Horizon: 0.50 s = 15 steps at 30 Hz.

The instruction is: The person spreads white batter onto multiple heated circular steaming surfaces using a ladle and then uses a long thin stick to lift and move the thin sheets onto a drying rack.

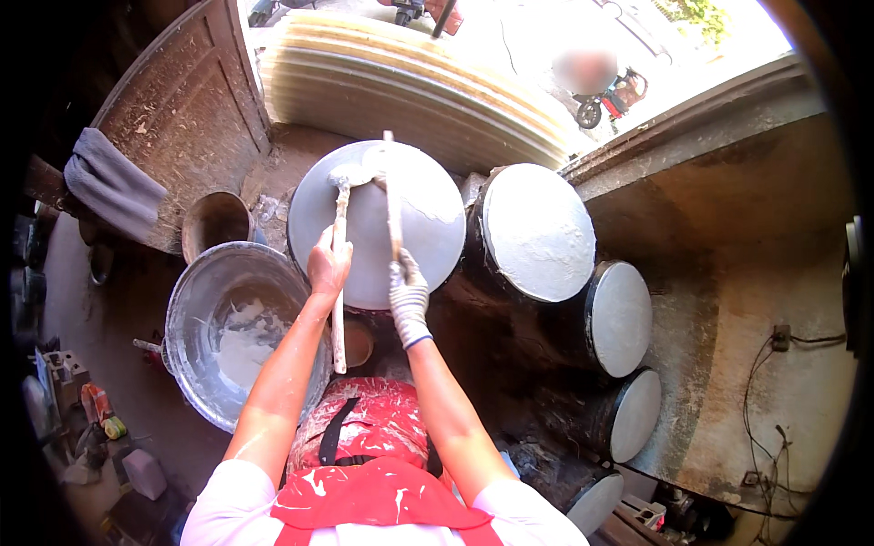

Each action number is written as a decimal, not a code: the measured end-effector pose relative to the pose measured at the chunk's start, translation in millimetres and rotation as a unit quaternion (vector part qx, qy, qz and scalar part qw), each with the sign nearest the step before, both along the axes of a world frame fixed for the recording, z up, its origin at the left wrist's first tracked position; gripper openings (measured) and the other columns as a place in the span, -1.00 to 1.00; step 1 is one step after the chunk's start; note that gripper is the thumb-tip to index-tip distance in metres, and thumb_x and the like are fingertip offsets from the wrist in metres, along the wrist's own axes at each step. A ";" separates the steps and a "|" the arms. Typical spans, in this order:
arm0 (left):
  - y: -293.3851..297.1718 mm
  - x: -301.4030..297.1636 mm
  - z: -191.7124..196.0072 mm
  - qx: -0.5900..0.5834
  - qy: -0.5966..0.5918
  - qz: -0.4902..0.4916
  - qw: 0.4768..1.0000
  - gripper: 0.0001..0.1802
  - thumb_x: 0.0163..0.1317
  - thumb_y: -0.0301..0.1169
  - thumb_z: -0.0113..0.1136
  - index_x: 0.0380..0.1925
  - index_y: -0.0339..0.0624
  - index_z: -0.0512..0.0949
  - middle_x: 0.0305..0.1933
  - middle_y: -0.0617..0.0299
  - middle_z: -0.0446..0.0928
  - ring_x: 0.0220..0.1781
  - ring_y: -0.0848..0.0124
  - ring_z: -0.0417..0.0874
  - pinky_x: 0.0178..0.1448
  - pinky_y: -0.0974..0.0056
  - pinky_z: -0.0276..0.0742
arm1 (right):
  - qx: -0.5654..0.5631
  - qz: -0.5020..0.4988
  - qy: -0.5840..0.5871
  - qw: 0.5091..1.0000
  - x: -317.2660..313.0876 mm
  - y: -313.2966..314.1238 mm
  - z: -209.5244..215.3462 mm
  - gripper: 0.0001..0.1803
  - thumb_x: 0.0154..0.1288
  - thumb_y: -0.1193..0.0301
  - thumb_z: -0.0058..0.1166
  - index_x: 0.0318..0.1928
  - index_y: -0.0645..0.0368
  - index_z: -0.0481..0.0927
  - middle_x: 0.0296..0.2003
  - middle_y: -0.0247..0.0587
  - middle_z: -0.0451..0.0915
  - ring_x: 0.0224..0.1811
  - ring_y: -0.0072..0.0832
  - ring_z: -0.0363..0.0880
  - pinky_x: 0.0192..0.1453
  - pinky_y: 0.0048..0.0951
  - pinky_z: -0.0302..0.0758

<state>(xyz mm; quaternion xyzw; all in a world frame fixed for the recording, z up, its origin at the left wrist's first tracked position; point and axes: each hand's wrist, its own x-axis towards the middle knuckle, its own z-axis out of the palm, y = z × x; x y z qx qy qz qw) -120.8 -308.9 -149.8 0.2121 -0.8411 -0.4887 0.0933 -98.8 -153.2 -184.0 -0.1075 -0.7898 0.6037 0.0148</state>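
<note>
My bare left hand (328, 264) is closed round the handle of a long-handled ladle (340, 218). Its head is thickly coated in white paste and lies over the round white top (426, 205) of a large drum-like vessel in front of me. My right hand (409, 298), in a striped glove, grips a pale flat stick (393, 196) that points away across the same top. The stick's middle is close to the ladle's head; whether they touch I cannot tell. To the left stands a big metal basin (193, 300) with white paste (246, 346) in its bottom.
Several more white-topped drums (539, 232) curve round on the right, beside a stained wall (746, 364) with hanging cables. Stacked corrugated sheets (410, 82) stand beyond the work. A bucket (216, 223) and a wooden door (182, 118) with a grey cloth (109, 182) are at left.
</note>
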 end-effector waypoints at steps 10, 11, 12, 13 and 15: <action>7.8 9.6 5.0 0.172 -0.003 0.047 0.984 -0.58 0.11 -0.40 0.17 0.01 -0.27 0.46 -0.53 0.25 0.47 -0.73 0.58 0.39 -0.69 0.41 0.31 | -0.157 0.046 -0.065 0.984 -17.4 36.0 -18.1 -0.62 0.27 0.55 -0.05 0.10 0.35 0.42 -0.05 -0.19 0.53 0.00 -0.51 0.44 0.17 -0.54 0.30; 6.1 10.4 6.4 0.194 0.000 0.054 0.979 -0.57 0.13 -0.41 0.16 0.03 -0.29 0.43 -0.55 0.29 0.42 -0.73 0.60 0.35 -0.70 0.44 0.30 | -0.179 0.055 -0.085 0.979 -15.9 31.8 -15.9 -0.62 0.27 0.55 -0.04 0.10 0.35 0.42 -0.05 -0.19 0.53 0.00 -0.52 0.44 0.17 -0.54 0.30; 4.3 12.1 7.8 0.217 0.004 0.060 0.974 -0.56 0.15 -0.43 0.15 0.05 -0.30 0.41 -0.57 0.34 0.37 -0.73 0.63 0.32 -0.71 0.47 0.28 | -0.190 0.081 -0.080 0.975 -12.4 28.9 -14.2 -0.62 0.26 0.55 -0.01 0.10 0.35 0.42 -0.06 -0.21 0.53 -0.02 -0.54 0.43 0.15 -0.56 0.30; 3.7 13.2 9.2 0.241 0.007 0.067 0.968 -0.55 0.17 -0.45 0.13 0.07 -0.32 0.39 -0.59 0.38 0.33 -0.72 0.66 0.28 -0.71 0.50 0.26 | -0.177 0.095 -0.079 0.976 -9.3 30.0 -11.9 -0.62 0.28 0.53 -0.02 0.11 0.34 0.41 -0.07 -0.23 0.53 -0.04 -0.55 0.43 0.13 -0.57 0.32; -0.9 17.3 11.0 0.244 0.024 0.083 0.966 -0.55 0.18 -0.45 0.12 0.10 -0.29 0.37 -0.58 0.40 0.29 -0.73 0.66 0.27 -0.73 0.52 0.26 | -0.094 0.075 -0.038 0.992 -7.2 47.8 3.1 -0.63 0.29 0.51 -0.04 0.11 0.31 0.41 -0.08 -0.22 0.54 -0.07 -0.56 0.44 0.11 -0.57 0.34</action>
